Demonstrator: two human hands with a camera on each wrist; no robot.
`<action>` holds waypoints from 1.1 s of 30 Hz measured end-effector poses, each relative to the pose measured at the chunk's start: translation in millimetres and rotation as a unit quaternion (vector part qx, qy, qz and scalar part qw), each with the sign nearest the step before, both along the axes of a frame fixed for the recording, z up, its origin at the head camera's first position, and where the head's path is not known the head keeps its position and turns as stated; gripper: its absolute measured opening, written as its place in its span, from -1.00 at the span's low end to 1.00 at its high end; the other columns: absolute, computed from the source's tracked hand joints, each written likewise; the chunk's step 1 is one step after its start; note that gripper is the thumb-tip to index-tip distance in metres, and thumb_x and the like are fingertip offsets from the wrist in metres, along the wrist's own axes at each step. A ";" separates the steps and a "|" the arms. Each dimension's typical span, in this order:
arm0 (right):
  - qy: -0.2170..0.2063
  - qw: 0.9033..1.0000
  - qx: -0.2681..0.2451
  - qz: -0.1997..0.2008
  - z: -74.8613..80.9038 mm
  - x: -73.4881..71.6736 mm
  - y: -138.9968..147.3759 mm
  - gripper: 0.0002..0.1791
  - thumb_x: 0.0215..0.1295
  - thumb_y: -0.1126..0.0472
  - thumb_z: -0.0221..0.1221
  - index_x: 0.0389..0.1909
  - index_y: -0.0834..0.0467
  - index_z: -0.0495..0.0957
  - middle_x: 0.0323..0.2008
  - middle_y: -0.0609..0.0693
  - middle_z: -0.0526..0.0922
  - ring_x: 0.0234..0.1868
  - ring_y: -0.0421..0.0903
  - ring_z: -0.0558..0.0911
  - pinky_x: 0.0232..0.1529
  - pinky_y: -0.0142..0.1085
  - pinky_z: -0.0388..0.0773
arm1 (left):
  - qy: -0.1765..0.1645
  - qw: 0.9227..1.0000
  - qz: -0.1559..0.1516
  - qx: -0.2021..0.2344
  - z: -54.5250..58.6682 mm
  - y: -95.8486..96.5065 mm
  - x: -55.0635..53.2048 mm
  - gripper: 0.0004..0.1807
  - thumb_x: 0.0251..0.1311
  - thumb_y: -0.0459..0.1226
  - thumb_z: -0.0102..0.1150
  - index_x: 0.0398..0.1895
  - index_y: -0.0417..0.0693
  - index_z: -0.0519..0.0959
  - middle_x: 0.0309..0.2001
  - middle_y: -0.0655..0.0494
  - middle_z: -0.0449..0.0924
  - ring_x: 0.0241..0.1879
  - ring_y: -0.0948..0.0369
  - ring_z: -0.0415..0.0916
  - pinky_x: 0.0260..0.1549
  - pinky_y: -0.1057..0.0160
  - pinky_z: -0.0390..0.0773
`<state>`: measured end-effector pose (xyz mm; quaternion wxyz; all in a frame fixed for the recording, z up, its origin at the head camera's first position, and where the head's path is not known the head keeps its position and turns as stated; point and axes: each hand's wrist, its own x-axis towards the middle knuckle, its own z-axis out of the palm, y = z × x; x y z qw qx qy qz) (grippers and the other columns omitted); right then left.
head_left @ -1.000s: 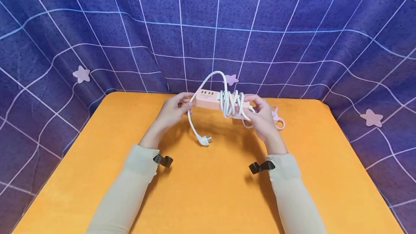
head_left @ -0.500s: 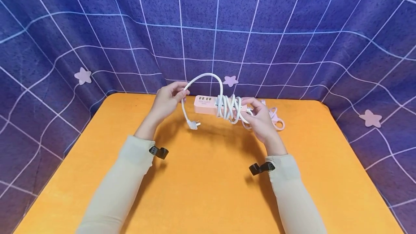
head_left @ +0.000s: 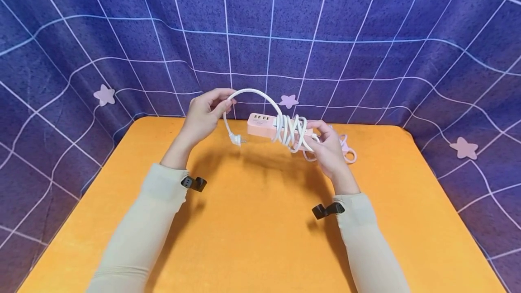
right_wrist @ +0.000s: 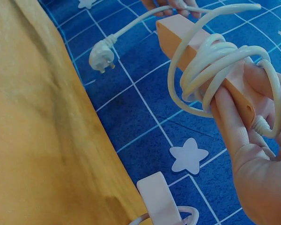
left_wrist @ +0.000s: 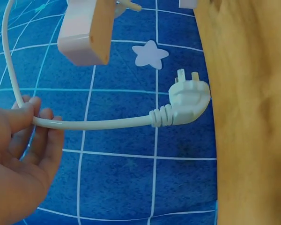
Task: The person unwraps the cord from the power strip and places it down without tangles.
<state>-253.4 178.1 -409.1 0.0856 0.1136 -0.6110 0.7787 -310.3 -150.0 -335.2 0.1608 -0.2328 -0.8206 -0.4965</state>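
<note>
A pink power strip (head_left: 261, 125) is held above the table, its white cord (head_left: 290, 132) wound several times around its right half. My right hand (head_left: 330, 150) grips the strip's right end, with fingers and thumb about it, as the right wrist view (right_wrist: 260, 154) also shows. Between thumb and fingers, my left hand (head_left: 203, 114) pinches the loose stretch of cord, which arches up from the windings. Below that pinch dangles the white plug (left_wrist: 189, 101), its metal prongs bare. The left end of the strip hangs free, apart from my left hand.
Behind the right hand, a pale pink-lilac object with loops (head_left: 349, 150) lies on the orange-covered table (head_left: 260, 220); a block-shaped part of it (right_wrist: 159, 197) shows in the right wrist view. A blue gridded curtain (head_left: 252, 53) with star shapes surrounds the table's back and sides.
My left hand has left the strip's end and moved up and left with the cord. The loose cord's arch has widened and the plug has risen. The right hand keeps its grip.
</note>
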 end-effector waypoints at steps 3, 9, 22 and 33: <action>-0.002 1.000 -0.007 -0.003 -0.5 -0.4 1.2 -0.57 0.29 0.63 0.17 -0.21 -0.02 0.63 0.06 -0.05 0.60 -0.03 -0.16 0.66 -0.22 -0.29 0.77 | 0.016 1.000 -0.004 -0.005 3.0 -0.9 1.2 -0.74 0.54 -0.31 0.21 0.19 -0.03 0.72 -0.06 -0.01 0.82 -0.23 0.35 0.67 -0.29 0.46 0.56; -0.003 1.000 -0.018 -0.001 -0.3 -0.4 3.2 -0.58 0.31 0.63 0.17 -0.21 0.00 0.64 0.04 -0.04 0.61 -0.17 -0.17 0.70 -0.28 -0.27 0.78 | 0.041 0.999 -0.017 -0.007 6.4 -1.0 3.2 -0.74 0.53 -0.32 0.22 0.18 -0.05 0.72 -0.04 0.00 0.82 -0.14 0.35 0.69 -0.19 0.47 0.59; 0.000 0.999 -0.034 0.005 -0.8 -1.7 2.3 -0.62 0.27 0.60 0.22 -0.20 0.03 0.65 0.02 -0.03 0.62 -0.28 -0.22 0.70 -0.37 -0.36 0.74 | 0.092 0.995 -0.020 -0.041 10.0 -5.1 5.0 -0.75 0.50 -0.33 0.26 0.15 -0.04 0.75 -0.08 0.09 0.81 -0.33 0.26 0.57 -0.32 0.43 0.49; -0.001 0.999 -0.034 -0.001 0.9 -0.4 2.8 -0.61 0.29 0.62 0.20 -0.20 0.03 0.64 0.02 -0.03 0.62 -0.26 -0.19 0.72 -0.35 -0.30 0.76 | 0.098 0.992 -0.015 -0.071 13.8 -10.0 8.0 -0.77 0.51 -0.29 0.25 0.12 0.00 0.76 -0.12 0.10 0.79 -0.38 0.25 0.50 -0.40 0.39 0.44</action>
